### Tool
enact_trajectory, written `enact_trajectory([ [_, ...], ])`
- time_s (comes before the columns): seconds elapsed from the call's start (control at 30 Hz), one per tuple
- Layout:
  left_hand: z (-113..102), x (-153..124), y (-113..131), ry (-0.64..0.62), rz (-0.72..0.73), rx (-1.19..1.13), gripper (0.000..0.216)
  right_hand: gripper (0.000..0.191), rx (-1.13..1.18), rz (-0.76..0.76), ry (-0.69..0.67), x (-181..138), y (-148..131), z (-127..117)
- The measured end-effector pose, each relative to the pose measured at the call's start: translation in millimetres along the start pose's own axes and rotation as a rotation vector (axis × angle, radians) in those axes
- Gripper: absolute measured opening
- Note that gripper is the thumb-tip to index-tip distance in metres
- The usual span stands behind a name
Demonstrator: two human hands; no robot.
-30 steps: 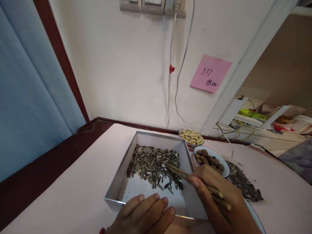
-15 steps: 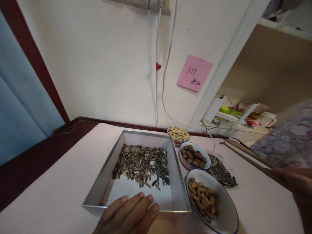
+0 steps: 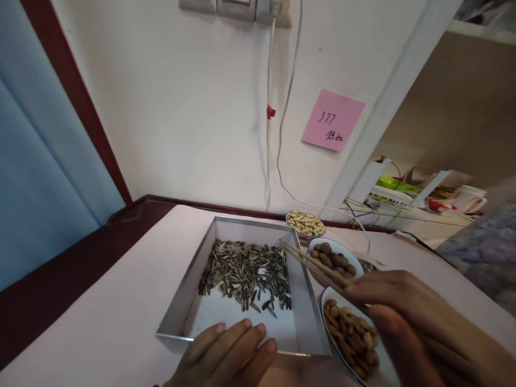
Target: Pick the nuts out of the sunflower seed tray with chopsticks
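Chopsticks [image 3: 312, 264] poised over the seed tray [image 3: 300, 301]

The right hand [image 3: 407, 317] gripped thin, stiff chopsticks near their back ends; the left hand [image 3: 226, 357] lay flat, open-fingered, on the tray's near rim. Light, slippery sunflower seeds [image 3: 248, 271] filled it.

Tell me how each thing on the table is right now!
Tray: holds sunflower seeds piled at its far end, near end bare.
Chopsticks: held in right hand, tips over the tray's right edge.
Left hand: fingers flat on the tray's near rim.
Near bowl: part full of nuts.
Middle bowl: holds brown nuts.
Far bowl: heaped with pale nuts.
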State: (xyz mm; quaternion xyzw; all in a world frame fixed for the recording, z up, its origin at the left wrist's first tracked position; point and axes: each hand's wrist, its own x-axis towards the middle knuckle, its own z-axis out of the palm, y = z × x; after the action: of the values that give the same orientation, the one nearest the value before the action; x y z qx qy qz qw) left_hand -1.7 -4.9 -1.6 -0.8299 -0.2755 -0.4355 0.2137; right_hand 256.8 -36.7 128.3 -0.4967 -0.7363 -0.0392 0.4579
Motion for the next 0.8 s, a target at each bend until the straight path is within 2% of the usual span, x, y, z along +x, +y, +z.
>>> enact_trajectory([
  [0.07, 1.6, 1.5, -3.7, 0.032, 0.059, 0.028, 0.021, 0.016, 0.061, -0.025, -0.109, 7.0, -10.2, 20.4],
  [0.13, 2.9, 3.1, -6.0, 0.032, 0.062, 0.033, 0.022, 0.017, 0.104, -0.031, -0.196, 8.6, -7.6, 34.1],
  [0.33, 0.9, 7.1, -6.6, 0.044, 0.073, 0.056, 0.024, 0.021, 0.132, 0.014, -0.311, 2.7, 13.0, 55.0],
  [0.63, -0.2, 10.7, -6.0, 0.048, 0.059, 0.054, 0.023, 0.024, 0.131, 0.010, -0.330, 3.6, 9.3, 54.3],
  [0.8, -0.4, 9.9, -5.5, 0.044, 0.069, 0.057, 0.022, 0.022, 0.147, -0.001, -0.284, 4.7, 6.4, 47.5],
])
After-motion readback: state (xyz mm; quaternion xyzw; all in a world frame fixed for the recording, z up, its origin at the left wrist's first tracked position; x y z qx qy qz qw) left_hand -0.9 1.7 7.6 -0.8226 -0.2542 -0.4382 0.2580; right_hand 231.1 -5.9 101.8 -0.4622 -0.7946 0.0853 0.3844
